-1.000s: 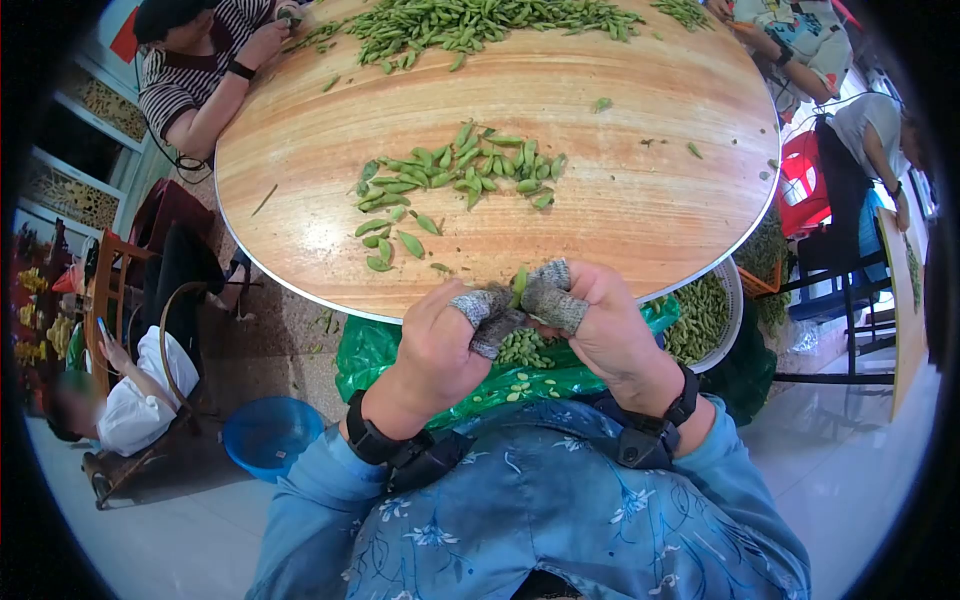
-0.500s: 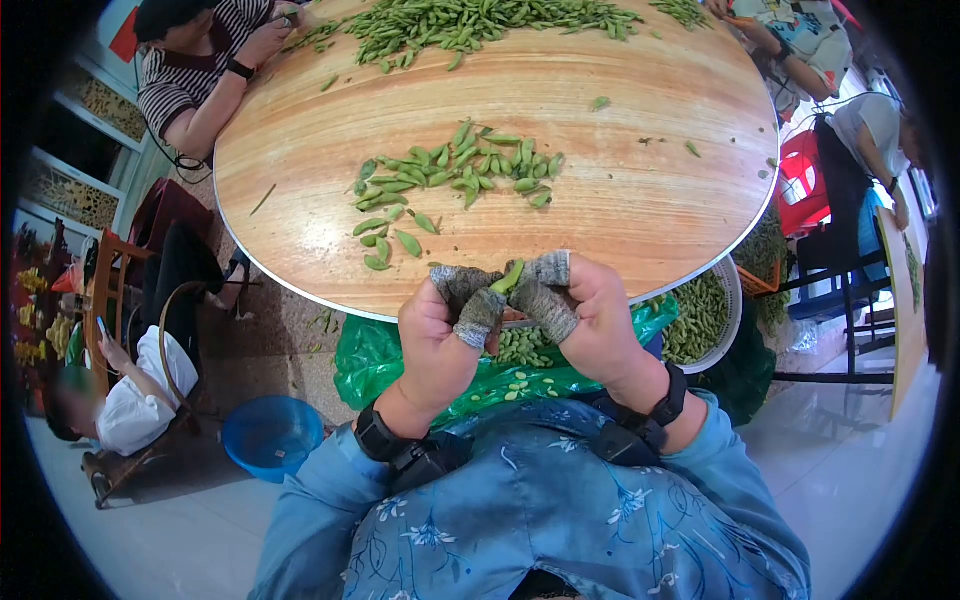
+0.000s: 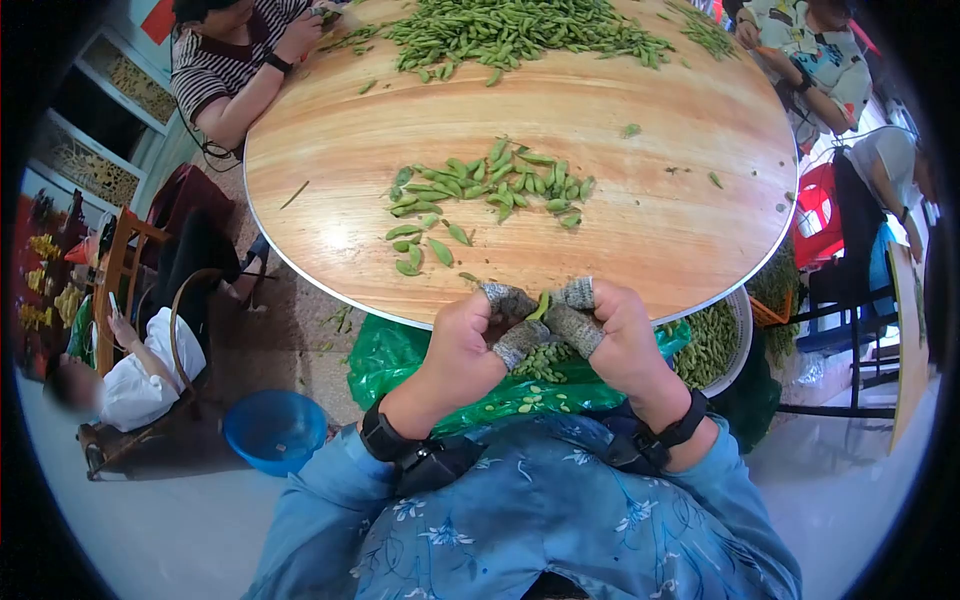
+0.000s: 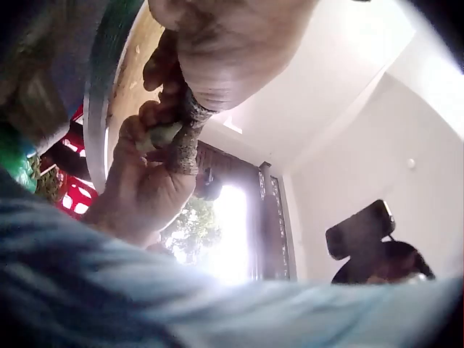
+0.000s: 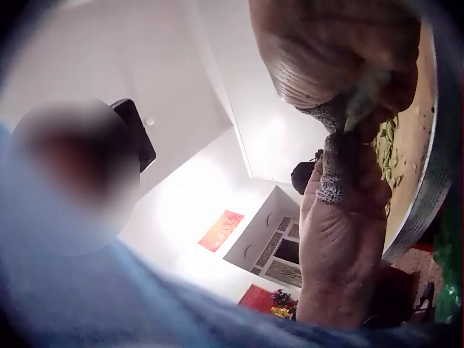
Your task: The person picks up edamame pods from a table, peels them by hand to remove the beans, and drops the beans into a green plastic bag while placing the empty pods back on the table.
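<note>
A green edamame pod [image 3: 541,306] is pinched between the fingertips of both hands, just past the near edge of the round wooden table [image 3: 680,200]. My left hand [image 3: 465,345] grips it from the left and my right hand [image 3: 628,340] from the right. Grey knitted covers [image 3: 572,328] wrap the thumbs and forefingers. In the left wrist view the pod [image 4: 163,135] shows partly between the fingers. Below the hands, green beans [image 3: 545,362] lie on a green plastic sheet [image 3: 385,360]. Loose pods [image 3: 460,185] are spread on the table ahead.
A big heap of pods [image 3: 520,30] covers the table's far side. At the right stands a white basket [image 3: 745,340] of pods, and a blue basin [image 3: 272,430] sits on the floor at left. Other people sit around, one in a striped shirt [image 3: 215,75].
The pod has gone from nearly upright to slanting between the fingertips, and the left thumb has shifted. The head view has turned, so the table and hands appear farther right and lower.
</note>
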The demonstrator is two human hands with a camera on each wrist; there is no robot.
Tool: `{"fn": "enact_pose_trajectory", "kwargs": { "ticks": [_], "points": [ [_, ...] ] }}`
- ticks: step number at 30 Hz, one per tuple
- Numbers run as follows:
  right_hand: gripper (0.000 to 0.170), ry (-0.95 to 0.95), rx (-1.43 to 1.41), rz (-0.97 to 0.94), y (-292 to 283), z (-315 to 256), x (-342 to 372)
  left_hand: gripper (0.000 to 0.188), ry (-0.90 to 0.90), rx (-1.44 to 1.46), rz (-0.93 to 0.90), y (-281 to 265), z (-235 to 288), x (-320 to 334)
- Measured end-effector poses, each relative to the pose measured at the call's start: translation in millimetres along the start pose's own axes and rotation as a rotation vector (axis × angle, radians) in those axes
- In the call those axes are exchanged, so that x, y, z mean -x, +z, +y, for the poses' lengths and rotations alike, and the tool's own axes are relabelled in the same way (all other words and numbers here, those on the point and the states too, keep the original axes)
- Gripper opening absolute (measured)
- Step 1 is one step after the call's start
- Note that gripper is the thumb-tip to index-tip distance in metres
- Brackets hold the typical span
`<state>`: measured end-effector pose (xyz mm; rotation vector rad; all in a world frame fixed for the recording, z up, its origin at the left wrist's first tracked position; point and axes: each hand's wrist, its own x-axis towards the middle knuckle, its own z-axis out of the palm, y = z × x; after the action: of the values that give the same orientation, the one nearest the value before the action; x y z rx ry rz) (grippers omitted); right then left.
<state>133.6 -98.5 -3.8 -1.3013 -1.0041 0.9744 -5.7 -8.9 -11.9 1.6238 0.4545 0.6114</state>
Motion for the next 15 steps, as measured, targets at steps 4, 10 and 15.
{"fn": "enact_pose_trajectory", "kwargs": {
  "ticks": [4,10,15],
  "points": [
    [0.007,-0.128,0.127,-0.052,-2.7,-7.4,2.7,0.019,-0.128,0.109,-0.036,-2.6,5.1,5.4],
    [0.017,-0.393,0.476,-0.074,2.6,2.7,5.2,0.019,-0.091,0.059,-0.049,-2.9,-2.9,9.1],
    [0.013,-0.26,0.609,-0.077,-17.6,-7.2,22.5,0.025,-0.027,-0.249,-0.218,-0.2,10.2,8.9]
  ]
}}
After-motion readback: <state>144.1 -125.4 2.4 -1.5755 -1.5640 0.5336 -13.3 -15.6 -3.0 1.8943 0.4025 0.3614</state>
